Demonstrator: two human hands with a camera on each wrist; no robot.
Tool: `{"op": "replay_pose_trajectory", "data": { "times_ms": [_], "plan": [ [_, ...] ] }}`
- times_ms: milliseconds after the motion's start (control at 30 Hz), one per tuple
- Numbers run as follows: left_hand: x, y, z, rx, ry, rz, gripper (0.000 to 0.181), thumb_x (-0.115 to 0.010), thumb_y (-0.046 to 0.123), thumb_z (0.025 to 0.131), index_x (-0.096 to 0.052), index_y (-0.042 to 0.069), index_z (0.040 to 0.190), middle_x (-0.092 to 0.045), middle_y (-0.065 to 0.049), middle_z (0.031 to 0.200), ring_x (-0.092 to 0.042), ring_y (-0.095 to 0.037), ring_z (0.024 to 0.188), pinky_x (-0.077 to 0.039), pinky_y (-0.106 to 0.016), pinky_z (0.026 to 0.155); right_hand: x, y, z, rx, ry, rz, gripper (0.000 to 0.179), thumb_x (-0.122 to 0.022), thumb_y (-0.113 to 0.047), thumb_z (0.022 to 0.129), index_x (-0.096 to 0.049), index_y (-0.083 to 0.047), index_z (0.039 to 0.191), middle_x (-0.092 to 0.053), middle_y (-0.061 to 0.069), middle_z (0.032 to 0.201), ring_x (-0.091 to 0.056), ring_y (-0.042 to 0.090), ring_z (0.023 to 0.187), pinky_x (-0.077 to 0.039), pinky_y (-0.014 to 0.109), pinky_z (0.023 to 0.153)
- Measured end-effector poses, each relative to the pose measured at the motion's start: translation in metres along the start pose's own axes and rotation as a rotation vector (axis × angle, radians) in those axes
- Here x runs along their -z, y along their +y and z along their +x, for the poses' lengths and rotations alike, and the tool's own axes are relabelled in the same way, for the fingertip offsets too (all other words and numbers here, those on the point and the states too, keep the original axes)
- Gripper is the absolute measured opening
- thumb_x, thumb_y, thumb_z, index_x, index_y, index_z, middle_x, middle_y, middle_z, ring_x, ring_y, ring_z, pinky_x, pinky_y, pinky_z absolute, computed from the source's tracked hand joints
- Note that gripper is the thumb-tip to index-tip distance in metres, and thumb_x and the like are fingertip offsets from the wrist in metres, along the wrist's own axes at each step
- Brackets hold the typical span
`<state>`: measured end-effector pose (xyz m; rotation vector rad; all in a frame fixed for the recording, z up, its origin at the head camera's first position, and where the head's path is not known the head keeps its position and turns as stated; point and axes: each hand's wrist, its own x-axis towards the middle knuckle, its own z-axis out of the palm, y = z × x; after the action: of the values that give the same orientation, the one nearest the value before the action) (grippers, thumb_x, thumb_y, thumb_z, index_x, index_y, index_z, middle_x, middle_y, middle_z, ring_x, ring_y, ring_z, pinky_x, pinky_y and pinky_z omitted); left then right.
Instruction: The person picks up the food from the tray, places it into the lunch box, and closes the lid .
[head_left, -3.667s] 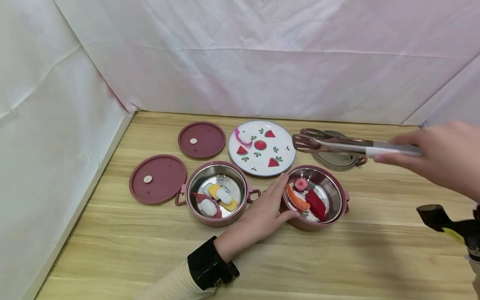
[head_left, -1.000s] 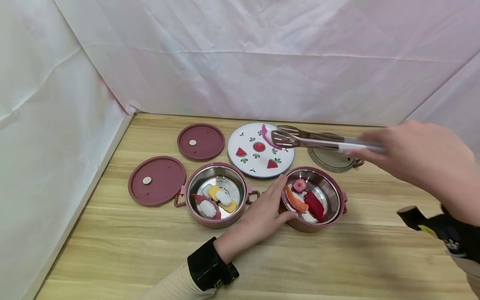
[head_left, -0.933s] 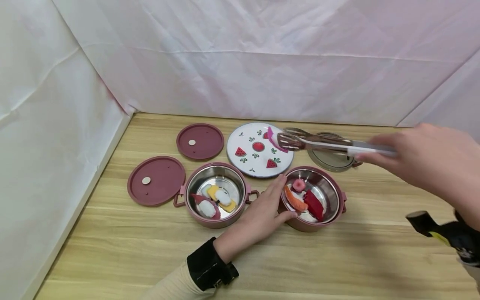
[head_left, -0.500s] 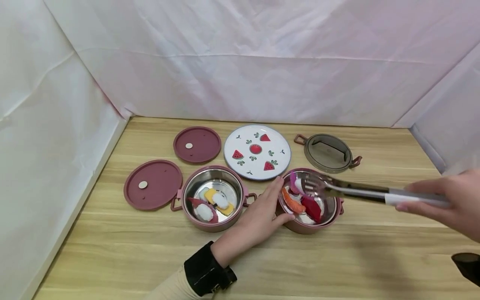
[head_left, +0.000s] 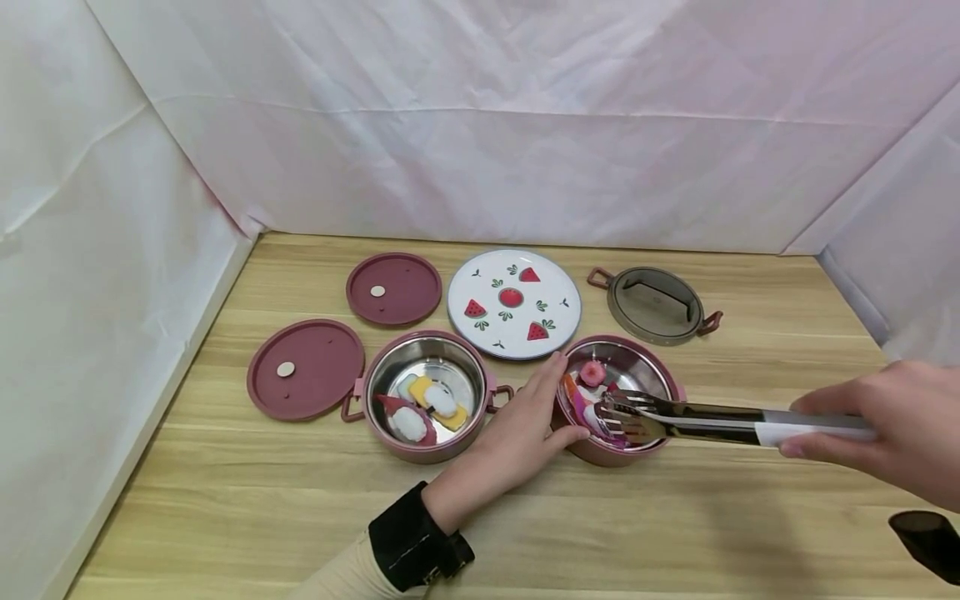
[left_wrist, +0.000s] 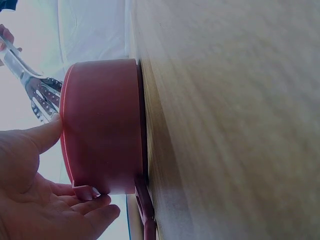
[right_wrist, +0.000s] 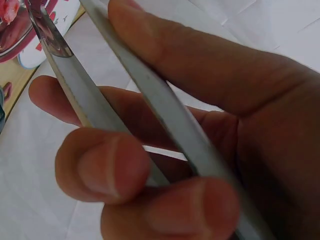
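My right hand (head_left: 885, 417) grips the grey handles of a pair of serving tongs (head_left: 712, 423). The tongs' slotted heads dip into the right-hand maroon pot (head_left: 667, 375), at a pink-and-white plush sushi piece (head_left: 592, 415). That piece overlaps an orange one, and a pink ring-shaped piece (head_left: 593, 372) lies behind. My left hand (head_left: 517, 421) rests against this pot's left side, thumb at the rim. The left wrist view shows its fingers extended beside the pot's handle lug (left_wrist: 85, 192). In the right wrist view, fingers wrap the tong arms (right_wrist: 170, 115).
A second maroon pot (head_left: 427, 447) with several plush pieces stands at left. Two maroon lids (head_left: 307, 383) lie beyond it. A watermelon-print plate (head_left: 487, 333) is at the back middle, and a brown-rimmed glass lid (head_left: 652, 312) at the back right. White cloth walls (head_left: 510, 167) surround the table.
The pink-and-white piece has gone from the plate into the right-hand pot, carried in the tongs. My right hand has come down and nearer. My left hand has stayed at the pot.
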<state>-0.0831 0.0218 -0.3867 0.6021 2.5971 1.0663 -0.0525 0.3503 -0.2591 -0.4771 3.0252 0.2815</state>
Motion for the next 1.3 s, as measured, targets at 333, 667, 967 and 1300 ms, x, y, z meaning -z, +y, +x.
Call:
{"op": "replay_pose_trajectory", "data": {
  "times_ms": [333,667,967,1300],
  "plan": [
    [0.005,0.000,0.002,0.003,0.003,-0.004,0.089,-0.066,0.042,0.094,-0.014,0.015,0.161,-0.014,-0.002,0.169,-0.023,-0.016,0.153,-0.033,-0.040,0.122,0.016,0.007,0.015,-0.057,0.226,0.157,0.054,-0.083,-0.051,0.072,-0.074,-0.009,0.104,-0.049,-0.009,0.056,-0.033,-0.001,0.048,-0.025,0.022,0.046],
    [0.005,0.001,0.003,0.012,-0.004,-0.004,0.090,-0.067,0.042,0.094,-0.013,0.017,0.161,-0.014,0.001,0.169,-0.023,-0.015,0.153,-0.033,-0.039,0.121,-0.001,0.015,0.077,-0.087,-0.043,0.214,0.056,-0.057,-0.048,0.099,-0.055,-0.001,0.129,-0.065,0.004,0.081,-0.052,0.019,0.068,-0.039,0.032,0.058],
    [0.004,0.001,0.003,0.024,-0.010,-0.011,0.091,-0.068,0.043,0.092,-0.014,0.017,0.161,-0.014,0.000,0.169,-0.024,-0.015,0.153,-0.034,-0.040,0.121,-0.058,0.003,0.114,0.017,-0.038,0.367,0.054,-0.060,-0.045,0.098,-0.055,-0.003,0.131,-0.067,0.007,0.090,-0.057,0.021,0.077,-0.045,0.037,0.067],
    [0.001,0.001,0.001,0.018,-0.009,-0.012,0.090,-0.067,0.043,0.093,-0.014,0.016,0.161,-0.015,-0.001,0.169,-0.024,-0.015,0.153,-0.033,-0.040,0.121,-0.091,-0.007,0.124,0.033,-0.072,0.465,0.057,-0.060,-0.044,0.098,-0.052,-0.002,0.136,-0.070,0.020,0.111,-0.067,0.037,0.100,-0.053,0.058,0.084]
  ]
}}
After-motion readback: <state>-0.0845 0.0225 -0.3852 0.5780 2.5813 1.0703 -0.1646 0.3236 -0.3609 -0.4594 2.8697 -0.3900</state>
